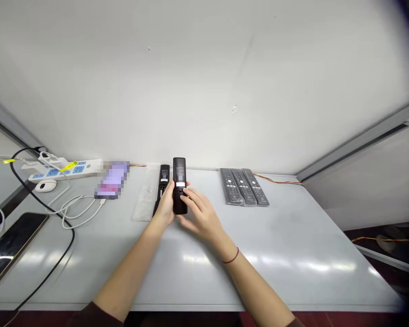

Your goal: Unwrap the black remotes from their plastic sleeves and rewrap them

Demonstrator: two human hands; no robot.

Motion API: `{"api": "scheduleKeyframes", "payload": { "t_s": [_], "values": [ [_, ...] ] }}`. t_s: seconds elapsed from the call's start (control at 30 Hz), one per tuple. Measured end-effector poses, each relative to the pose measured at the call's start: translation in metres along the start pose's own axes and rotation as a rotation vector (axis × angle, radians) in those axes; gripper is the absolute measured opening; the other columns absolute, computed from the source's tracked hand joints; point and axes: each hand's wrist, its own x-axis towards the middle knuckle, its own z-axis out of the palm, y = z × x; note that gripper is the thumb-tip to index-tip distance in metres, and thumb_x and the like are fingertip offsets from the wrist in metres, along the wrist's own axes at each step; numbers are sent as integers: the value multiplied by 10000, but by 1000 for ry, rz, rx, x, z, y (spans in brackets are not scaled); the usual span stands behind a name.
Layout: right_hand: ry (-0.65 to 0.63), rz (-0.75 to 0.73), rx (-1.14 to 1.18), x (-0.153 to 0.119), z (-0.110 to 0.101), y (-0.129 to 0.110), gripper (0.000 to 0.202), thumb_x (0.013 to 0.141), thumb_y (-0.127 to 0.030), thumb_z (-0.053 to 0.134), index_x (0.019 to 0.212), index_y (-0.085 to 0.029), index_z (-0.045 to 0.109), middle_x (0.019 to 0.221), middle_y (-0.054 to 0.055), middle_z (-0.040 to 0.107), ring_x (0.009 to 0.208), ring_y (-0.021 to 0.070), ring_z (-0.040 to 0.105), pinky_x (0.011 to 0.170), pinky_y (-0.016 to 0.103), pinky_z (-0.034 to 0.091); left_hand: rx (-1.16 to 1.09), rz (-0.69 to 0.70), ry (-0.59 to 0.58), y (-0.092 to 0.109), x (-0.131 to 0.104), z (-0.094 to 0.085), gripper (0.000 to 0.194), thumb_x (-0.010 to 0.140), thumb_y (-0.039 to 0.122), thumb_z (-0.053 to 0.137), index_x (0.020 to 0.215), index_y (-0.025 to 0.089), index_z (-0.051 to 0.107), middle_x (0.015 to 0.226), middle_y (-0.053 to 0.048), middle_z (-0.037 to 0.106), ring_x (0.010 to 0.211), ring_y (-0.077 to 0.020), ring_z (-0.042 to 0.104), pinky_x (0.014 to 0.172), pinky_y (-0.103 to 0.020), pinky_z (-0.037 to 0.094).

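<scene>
A black remote control (180, 175) is held back side up, its printed label and a white sticker showing. My left hand (164, 206) grips it along the left edge. On the lower right part of its back rest the fingers of my right hand (202, 211), spread apart and bent over the battery cover area. Just left of it lies a second black remote control (164, 175), also back up, with its battery bay uncovered. My left hand hides part of that one. Beside it is a clear plastic sleeve (145, 195), flat on the table.
Three remote controls (244, 187) in plastic sleeves lie side by side at the right. A phone with a lit screen (112, 179), a power strip (66, 170), a white mouse-shaped item (46, 185), cables and a dark phone (15, 243) occupy the left. A wall (204, 91) stands behind.
</scene>
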Motion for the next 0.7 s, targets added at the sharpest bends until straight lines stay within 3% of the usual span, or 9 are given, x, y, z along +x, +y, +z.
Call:
{"api": "scheduleKeyframes", "payload": {
  "t_s": [0.3,0.5,0.7],
  "values": [
    [-19,10,-27,-7,-1,6,431,863,-351,594,1255,-185,525,1346,154,521,1312,281,404,998,468,434,-83,-47,-54,-5,-2,-1,394,863,427,536,1151,165,600,1018,-96,688,942,-198,647,818,-292,522],
    [-34,86,13,-7,-8,12,784,783,-500,645,1421,-174,327,1425,191,416,1343,314,354,1035,511,379,-21,-51,-64,-10,-4,-1,340,828,408,598,1107,215,618,1035,-63,686,965,-203,644,832,-327,533],
    [-60,150,41,-8,-11,14,762,769,-510,649,1406,-202,368,1395,169,465,1308,325,401,1005,514,391,-2,-80,-63,-14,-3,0,353,825,413,598,1105,200,614,1036,-75,685,939,-205,650,813,-338,539]
  ]
}}
